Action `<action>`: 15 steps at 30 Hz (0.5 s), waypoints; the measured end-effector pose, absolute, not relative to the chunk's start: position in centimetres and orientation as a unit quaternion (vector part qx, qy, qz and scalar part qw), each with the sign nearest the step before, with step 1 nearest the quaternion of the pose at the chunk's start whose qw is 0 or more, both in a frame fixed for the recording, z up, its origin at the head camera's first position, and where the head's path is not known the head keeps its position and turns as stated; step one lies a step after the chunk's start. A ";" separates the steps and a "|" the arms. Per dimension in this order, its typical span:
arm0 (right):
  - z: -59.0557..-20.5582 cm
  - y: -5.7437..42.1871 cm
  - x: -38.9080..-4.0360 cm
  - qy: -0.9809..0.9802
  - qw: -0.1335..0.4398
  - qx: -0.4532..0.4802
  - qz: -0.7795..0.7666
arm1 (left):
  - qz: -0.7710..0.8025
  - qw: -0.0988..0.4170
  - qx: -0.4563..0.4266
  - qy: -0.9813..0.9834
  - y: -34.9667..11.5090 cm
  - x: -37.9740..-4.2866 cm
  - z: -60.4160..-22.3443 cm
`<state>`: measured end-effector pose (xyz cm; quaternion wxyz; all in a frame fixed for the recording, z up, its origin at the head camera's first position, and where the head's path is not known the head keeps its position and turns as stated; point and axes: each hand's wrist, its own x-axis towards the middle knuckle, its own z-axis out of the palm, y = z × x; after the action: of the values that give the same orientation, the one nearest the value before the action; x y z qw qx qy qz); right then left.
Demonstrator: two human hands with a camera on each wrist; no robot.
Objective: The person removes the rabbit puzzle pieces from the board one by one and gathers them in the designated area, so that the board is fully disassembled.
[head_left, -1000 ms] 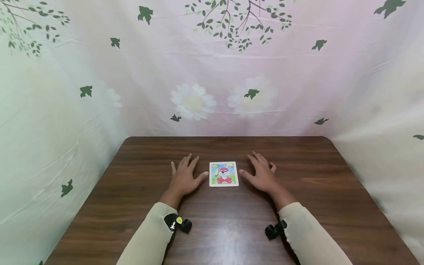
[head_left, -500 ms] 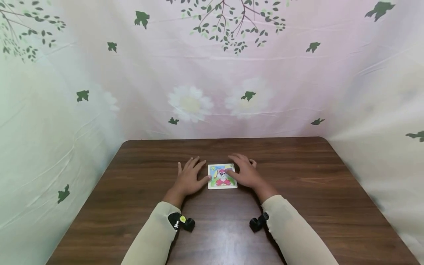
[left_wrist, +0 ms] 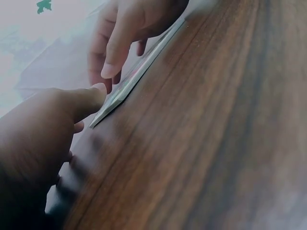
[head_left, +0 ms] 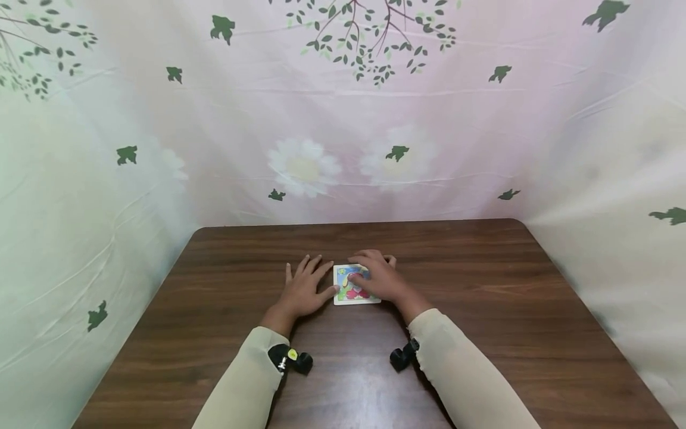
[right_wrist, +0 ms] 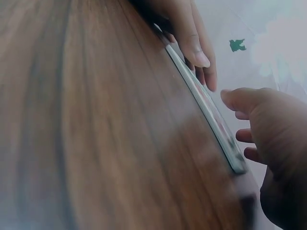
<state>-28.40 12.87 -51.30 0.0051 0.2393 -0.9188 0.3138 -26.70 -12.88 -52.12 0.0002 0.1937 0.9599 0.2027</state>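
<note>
A small square picture puzzle (head_left: 345, 294) with a pink rabbit and a pale border lies flat on the table. At its left edge rests my left hand (head_left: 302, 293), fingers spread, the thumb tip at the border. Over the puzzle's right half hovers my right hand (head_left: 379, 279), its fingers loosely bent and its thumb above the rabbit, hiding part of the picture. In the right wrist view a gap shows between the right thumb (right_wrist: 235, 99) and the puzzle (right_wrist: 206, 108). Seen from the left wrist, the left thumb (left_wrist: 91, 99) reaches the near corner of the puzzle (left_wrist: 125, 91).
The brown wooden table (head_left: 482, 333) has rounded far corners. Behind it and at both sides hangs a pale cloth (head_left: 343, 119) printed with leaves, birds and flowers. A small black camera sits on each wrist, the left one (head_left: 303, 363) and the right one (head_left: 399, 359).
My right hand has moved left from beside the puzzle to above its right half. The left hand stays at the left edge. The head view has shifted slightly.
</note>
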 end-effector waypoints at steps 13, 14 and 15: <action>-51.0 11.7 -28.4 -0.936 -0.022 0.242 0.253 | 0.192 0.017 0.200 0.961 -12.8 -26.8 -52.3; -51.0 11.7 -28.4 -0.935 -0.025 0.244 0.254 | 0.190 0.018 0.199 0.961 -12.8 -26.8 -52.4; -50.9 11.7 -28.4 -0.935 -0.027 0.246 0.255 | 0.188 0.020 0.198 0.962 -12.8 -26.8 -52.4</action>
<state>-28.37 11.67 -50.94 -0.0272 0.2462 -0.9348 0.2546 -26.79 -12.85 -52.38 0.0197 0.1985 0.9616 0.1885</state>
